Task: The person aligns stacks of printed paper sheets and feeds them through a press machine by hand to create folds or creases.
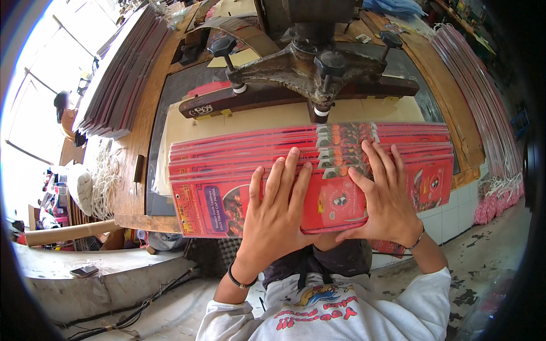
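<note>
A wide fanned stack of red printed plastic-covered sheets [335,199] lies across the near side of the work table, its layers stepped one behind another. Both hands rest on top of it. My left hand [278,207] lies left of the middle, its fingers stretched out and pointing away from me. On the right half, my right hand [384,196] is spread, with its thumb by the near edge. That near edge reaches out past the table front, above my lap. Just beyond the stack, a dark crossbar [199,108] hangs from a heavy cast-metal press [313,74] with black knobs.
Pale board [176,122] lies beneath the bar. Tall leaning bundles of sheets flank the wooden table [133,219]: one at left [122,74], one with white cords at right [478,102]. Loose white cord [105,176] hangs at left. A person [68,122] stands far left.
</note>
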A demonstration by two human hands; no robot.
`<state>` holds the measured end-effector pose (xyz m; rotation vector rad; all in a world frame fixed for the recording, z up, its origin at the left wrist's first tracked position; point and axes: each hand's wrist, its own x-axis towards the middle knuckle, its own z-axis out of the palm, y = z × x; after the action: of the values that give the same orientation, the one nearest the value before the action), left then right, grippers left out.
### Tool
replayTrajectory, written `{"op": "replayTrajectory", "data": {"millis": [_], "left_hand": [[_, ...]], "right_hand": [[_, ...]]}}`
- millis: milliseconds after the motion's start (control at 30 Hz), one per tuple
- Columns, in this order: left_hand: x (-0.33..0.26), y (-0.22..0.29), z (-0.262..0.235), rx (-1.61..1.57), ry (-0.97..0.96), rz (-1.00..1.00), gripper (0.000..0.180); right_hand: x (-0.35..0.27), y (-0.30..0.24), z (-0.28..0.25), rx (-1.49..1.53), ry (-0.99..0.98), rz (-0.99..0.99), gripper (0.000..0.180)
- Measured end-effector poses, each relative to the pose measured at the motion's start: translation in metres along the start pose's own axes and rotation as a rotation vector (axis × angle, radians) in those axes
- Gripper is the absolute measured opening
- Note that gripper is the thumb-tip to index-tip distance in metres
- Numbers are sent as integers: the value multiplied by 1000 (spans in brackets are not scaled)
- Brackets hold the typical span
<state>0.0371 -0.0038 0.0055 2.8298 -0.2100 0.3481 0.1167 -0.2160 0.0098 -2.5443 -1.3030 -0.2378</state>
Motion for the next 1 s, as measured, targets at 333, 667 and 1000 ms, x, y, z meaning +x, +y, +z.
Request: {"op": "replayTrajectory", "data": {"millis": [333, 667, 1000], "left_hand": [[0, 1, 3, -7, 51, 34, 104], [-4, 6, 1, 59, 35, 19, 98], [-6, 10, 5, 42, 66, 14, 101]], "right_hand": [[0, -1, 5, 3, 55, 6, 96], [-3, -4, 4, 24, 87, 12, 89], [-5, -5, 5, 14, 116, -3, 85]]}}
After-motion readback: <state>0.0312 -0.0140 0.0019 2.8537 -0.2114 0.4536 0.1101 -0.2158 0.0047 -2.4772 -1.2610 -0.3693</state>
